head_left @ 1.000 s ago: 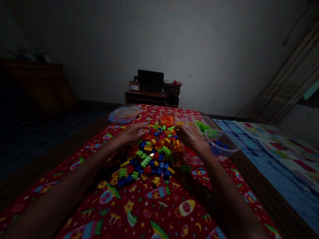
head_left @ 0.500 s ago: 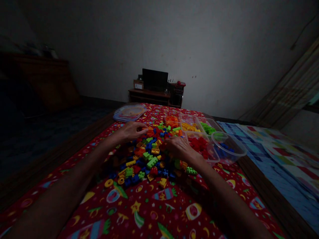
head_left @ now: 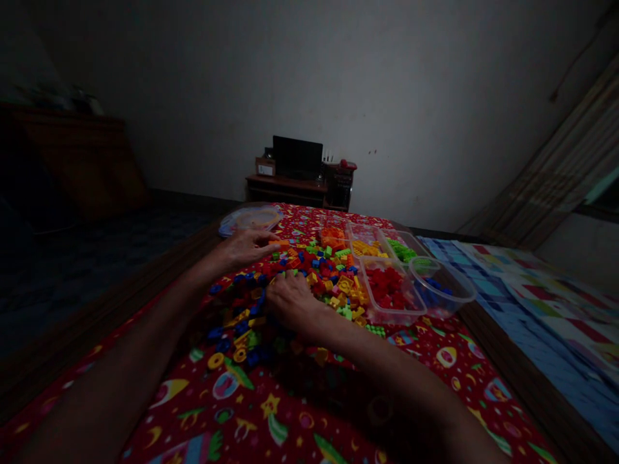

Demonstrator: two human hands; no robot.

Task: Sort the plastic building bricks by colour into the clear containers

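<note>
A heap of mixed toy building bricks (head_left: 251, 320) in red, blue, yellow, green and orange is spread over the table. At the far left of the heap, my left hand (head_left: 246, 248) has an orange brick (head_left: 280, 245) pinched between thumb and fingers, just above the other pieces. My right hand (head_left: 293, 299) is down in the middle of the heap with its fingers curled inward; whatever they grip is hidden. Right of the heap stand clear containers sorted by colour: orange bricks (head_left: 334, 237), yellow bricks (head_left: 370, 249), green bricks (head_left: 401, 251), red bricks (head_left: 389, 288) and blue bricks (head_left: 435, 287).
Clear lids (head_left: 250, 219) lie stacked at the table's far left corner. A red patterned cloth (head_left: 300, 412) covers the tabletop. To the right is a bed with a checked cover (head_left: 488, 277). A monitor (head_left: 297, 156) stands on a desk by the wall.
My right hand has moved left from beside the red container into the middle of the heap. My left hand has shifted slightly left and up, with an orange brick now showing at its fingertips.
</note>
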